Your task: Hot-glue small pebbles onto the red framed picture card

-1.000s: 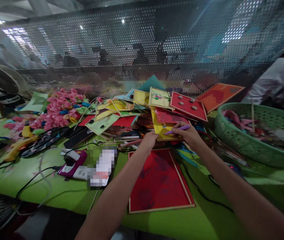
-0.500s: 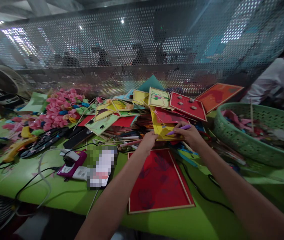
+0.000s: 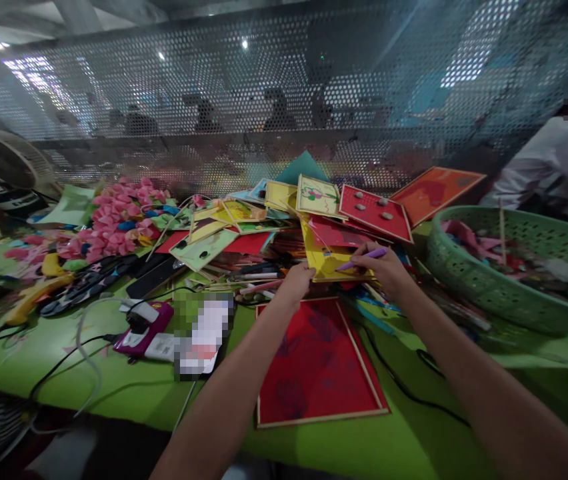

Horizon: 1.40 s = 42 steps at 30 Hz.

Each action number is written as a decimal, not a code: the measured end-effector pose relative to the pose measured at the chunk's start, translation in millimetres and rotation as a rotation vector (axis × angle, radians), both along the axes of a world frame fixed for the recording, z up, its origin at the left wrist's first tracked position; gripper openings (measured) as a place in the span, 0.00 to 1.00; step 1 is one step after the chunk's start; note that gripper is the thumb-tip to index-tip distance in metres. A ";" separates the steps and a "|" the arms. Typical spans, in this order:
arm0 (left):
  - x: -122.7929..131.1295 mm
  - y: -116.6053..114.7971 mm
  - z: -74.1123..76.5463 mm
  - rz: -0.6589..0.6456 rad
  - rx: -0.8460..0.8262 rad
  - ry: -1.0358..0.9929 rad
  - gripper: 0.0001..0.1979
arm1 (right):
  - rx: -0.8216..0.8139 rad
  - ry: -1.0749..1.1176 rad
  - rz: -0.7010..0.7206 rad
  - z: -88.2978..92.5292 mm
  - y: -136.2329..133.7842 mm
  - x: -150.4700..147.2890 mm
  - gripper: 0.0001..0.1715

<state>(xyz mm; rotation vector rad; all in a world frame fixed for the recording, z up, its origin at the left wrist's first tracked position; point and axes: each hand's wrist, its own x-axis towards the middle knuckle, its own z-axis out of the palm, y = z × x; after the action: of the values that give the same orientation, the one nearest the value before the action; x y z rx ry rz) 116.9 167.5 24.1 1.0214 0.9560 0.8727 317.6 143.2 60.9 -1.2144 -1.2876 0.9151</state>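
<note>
Right hand (image 3: 387,267): fingers closed around a purple pen (image 3: 377,253), its tip at the yellow card (image 3: 325,265) just left of them; left hand (image 3: 296,285): fingers pinched on that card's near-left edge. Beyond the fingers, a red sheet (image 3: 337,233) overlaps the card's far part, with a red board (image 3: 371,213) bearing grey lumps farther back. Nearer than the fingers lies a red framed panel (image 3: 321,367); green basket (image 3: 494,293) to their right, purple power strip (image 3: 145,333) to their left.

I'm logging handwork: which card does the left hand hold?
The yellow card under the purple pen; only this one's edge is in the left hand.
</note>
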 end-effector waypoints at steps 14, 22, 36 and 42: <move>2.3 0.5 0.9 -0.011 -0.014 -0.054 0.12 | 0.057 0.042 -0.082 4.1 -1.8 12.0 0.14; 1.3 -0.7 2.7 -0.005 -0.012 -0.029 0.11 | 0.052 -0.037 -0.097 0.4 -1.7 12.2 0.14; 2.0 1.6 -1.6 0.005 0.032 -0.080 0.10 | 0.051 -0.149 -0.123 1.8 -4.1 2.5 0.11; 1.6 2.0 -3.8 0.004 0.034 -0.103 0.10 | 0.055 -0.165 -0.104 0.4 -3.9 1.2 0.11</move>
<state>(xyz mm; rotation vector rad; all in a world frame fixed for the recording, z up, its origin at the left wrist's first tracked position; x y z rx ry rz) 118.5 169.5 20.3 0.9941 0.8595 0.9386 318.8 139.2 61.3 -1.3220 -1.3574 0.7121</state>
